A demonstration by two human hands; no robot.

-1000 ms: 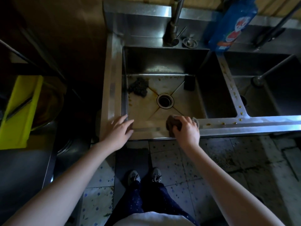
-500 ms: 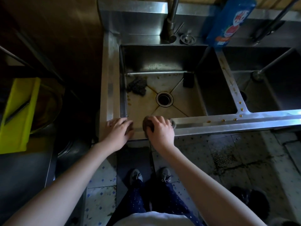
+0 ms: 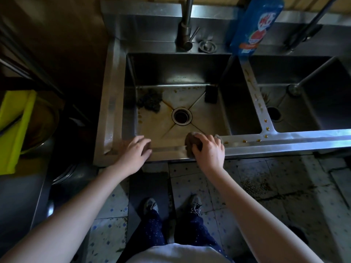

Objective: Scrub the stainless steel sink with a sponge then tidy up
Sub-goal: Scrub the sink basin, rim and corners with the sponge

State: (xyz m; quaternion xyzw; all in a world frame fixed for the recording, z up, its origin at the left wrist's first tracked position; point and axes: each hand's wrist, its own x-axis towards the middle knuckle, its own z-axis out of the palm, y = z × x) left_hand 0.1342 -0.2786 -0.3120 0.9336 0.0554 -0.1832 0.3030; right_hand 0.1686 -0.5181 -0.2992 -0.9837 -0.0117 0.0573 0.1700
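Note:
A stainless steel double sink (image 3: 114,103) lies below me, its left basin floor stained brown around the drain (image 3: 181,116). My right hand (image 3: 209,150) grips a brown sponge (image 3: 191,141) and presses it on the front rim of the left basin. My left hand (image 3: 133,151) rests on the front left corner of the rim, fingers curled over the inner edge. Brown drips (image 3: 245,141) dot the rim to the right of the sponge and the divider.
A dark scouring pad (image 3: 150,101) and a black block (image 3: 210,94) lie in the left basin. The tap (image 3: 185,31), a plug (image 3: 207,46) and a blue detergent bag (image 3: 254,25) stand behind. A yellow-green board (image 3: 13,126) is at left. My feet stand on the tiled floor.
My right hand with the sponge slid left along the front rim towards my left hand, then back to the right. My left hand stayed on the corner.

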